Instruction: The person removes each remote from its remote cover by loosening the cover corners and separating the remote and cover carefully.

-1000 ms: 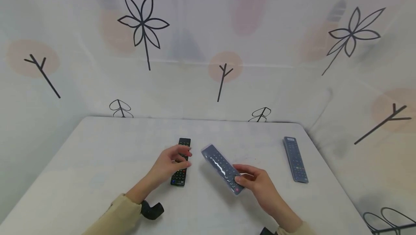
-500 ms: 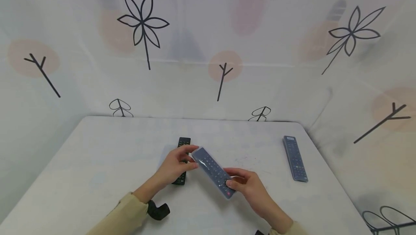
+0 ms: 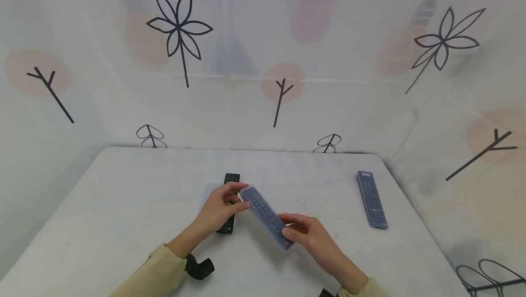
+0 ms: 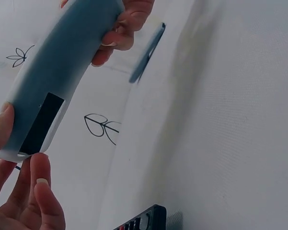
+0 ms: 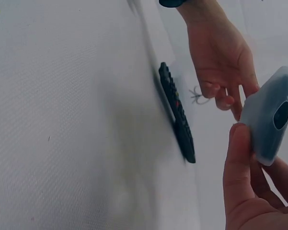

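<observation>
Both hands hold a blue-grey remote control [image 3: 267, 217] in a translucent cover, raised and slanted over the table. My left hand [image 3: 218, 208] pinches its far left end between thumb and fingers. At the near right end, my right hand [image 3: 310, 235] grips it, thumb on the button face. The left wrist view shows the covered remote's smooth back [image 4: 67, 57] with a dark rectangular patch near the left fingers. A dark oval opening [image 5: 282, 115] marks the end facing the right wrist camera. Beneath the left hand lies a black remote control [image 3: 226, 227], partly hidden by it.
Another blue-grey remote control [image 3: 371, 200] lies at the right of the white table [image 3: 135, 196]. A patterned cloth backdrop [image 3: 230, 114] rises behind the table and at both sides. A black wrist mount [image 3: 200, 268] sticks out by the left sleeve.
My left hand has moved right and taken hold of the covered remote's far end. My right hand has brought that remote left, toward it. The other two remotes lie where they were.
</observation>
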The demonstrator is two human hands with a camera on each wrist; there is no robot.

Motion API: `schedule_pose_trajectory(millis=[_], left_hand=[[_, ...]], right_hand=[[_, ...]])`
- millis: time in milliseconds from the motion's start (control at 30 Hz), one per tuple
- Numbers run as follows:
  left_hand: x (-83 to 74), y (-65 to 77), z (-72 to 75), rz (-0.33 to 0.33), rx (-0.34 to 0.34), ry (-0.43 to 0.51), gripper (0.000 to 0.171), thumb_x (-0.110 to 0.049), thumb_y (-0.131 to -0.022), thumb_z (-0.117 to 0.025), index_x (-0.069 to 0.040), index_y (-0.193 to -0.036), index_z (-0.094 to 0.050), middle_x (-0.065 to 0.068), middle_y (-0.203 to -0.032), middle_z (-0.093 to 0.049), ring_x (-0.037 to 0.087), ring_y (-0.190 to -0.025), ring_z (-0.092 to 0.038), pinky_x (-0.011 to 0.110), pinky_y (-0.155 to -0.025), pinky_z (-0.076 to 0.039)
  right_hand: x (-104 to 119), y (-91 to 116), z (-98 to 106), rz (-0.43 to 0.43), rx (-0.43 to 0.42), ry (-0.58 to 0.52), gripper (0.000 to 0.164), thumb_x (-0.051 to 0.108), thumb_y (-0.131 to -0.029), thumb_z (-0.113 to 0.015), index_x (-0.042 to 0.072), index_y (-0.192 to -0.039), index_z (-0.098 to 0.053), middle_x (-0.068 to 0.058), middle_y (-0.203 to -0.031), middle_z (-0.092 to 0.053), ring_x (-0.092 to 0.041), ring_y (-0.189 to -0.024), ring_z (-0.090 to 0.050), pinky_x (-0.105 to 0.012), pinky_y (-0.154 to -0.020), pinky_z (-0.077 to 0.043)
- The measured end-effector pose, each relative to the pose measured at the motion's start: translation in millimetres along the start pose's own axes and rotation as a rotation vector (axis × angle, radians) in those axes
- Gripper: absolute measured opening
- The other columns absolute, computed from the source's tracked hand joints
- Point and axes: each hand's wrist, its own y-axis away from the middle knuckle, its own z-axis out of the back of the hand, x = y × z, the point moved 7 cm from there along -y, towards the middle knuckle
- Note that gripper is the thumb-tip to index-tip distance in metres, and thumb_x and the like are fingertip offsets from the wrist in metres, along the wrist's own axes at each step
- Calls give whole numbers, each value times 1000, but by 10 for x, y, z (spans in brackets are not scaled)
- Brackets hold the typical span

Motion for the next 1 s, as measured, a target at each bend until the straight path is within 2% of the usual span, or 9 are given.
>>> schedule_pose_trajectory(millis=[367,667,800,1000], left_hand=[[-1,-24,7,-13,-31,-66,39,-26,-86,-80,-18,-122,-67,0,-112,-64,18,-83,-61,30,-70,-49],[7,-32,5,-21,-60,-93,40,-27,-85,-81,-19,-122,-68,-2,-110,-64,17,-83,-61,29,-69,-50],[-17,-33,20,-53,-70,-108,39,-26,-85,-81,-20,-121,-68,-5,-112,-63,16,-91,-61,29,-70,-52],[-85,-66,27,-91,-17,-97,47,-19,-83,-82,-21,-127,-66,-6,-126,-61,17,-111,-57,30,-79,-52]], right_hand=[[-31,-10,-84,-1,123,5,63,28,-91,-74,-1,-141,-51,-13,-129,-58,-24,-103,-59,-35,-81,-52],[-27,-9,-75,49,114,35,54,25,-92,-73,2,-137,-55,-12,-128,-53,-26,-106,-58,-33,-82,-51],[-42,-26,-58,46,89,38,55,26,-93,-72,1,-139,-55,-13,-128,-54,-25,-107,-58,-34,-84,-50],[-52,-37,-20,19,83,-108,53,25,-101,-58,-3,-144,-47,-18,-133,-55,-27,-108,-63,-39,-90,-51]])
